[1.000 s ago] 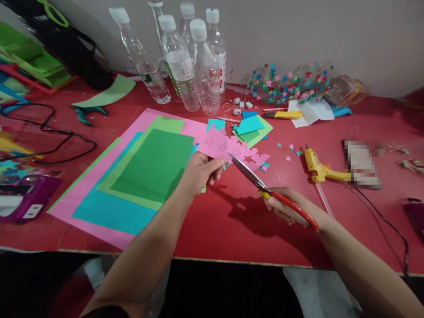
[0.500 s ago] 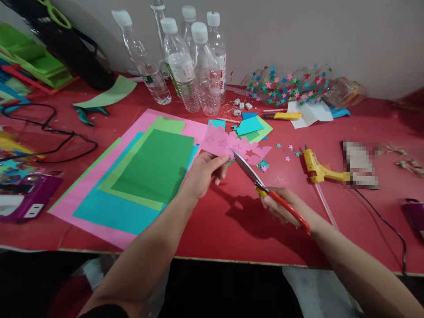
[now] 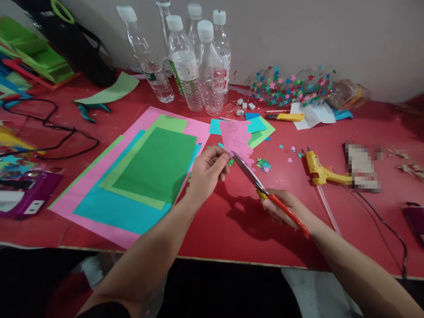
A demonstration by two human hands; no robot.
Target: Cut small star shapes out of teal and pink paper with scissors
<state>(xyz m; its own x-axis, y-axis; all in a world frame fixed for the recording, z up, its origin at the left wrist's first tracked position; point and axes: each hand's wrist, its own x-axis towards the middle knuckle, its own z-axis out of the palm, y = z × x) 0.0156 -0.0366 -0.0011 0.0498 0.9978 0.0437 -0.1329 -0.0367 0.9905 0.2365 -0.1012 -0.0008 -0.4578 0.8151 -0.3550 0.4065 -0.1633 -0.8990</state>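
My left hand (image 3: 211,167) is closed in a pinch, thumb and index finger together at the near edge of a pink paper strip (image 3: 236,132). The strip has pencilled stars and a scalloped, cut right edge; its grip point is partly hidden by my fingertips. In my right hand (image 3: 285,205) are scissors (image 3: 253,177) with red and yellow handles. Their blades look closed, and the tip points at my left fingertips, close to the strip. Small cut paper stars (image 3: 264,165) lie in a pile just beyond the blades.
Stacked coloured sheets (image 3: 155,163) lie at left. Several plastic bottles (image 3: 185,73) stand by the wall, beside a bottle covered in stars (image 3: 291,86). A yellow cutter knife (image 3: 289,117) and glue gun (image 3: 318,168) lie at right, the latter's cord trailing towards the table edge.
The pink strip has turned, its pencilled stars now running away from me rather than sideways. My left hand has rolled slightly; the scissors have barely moved.
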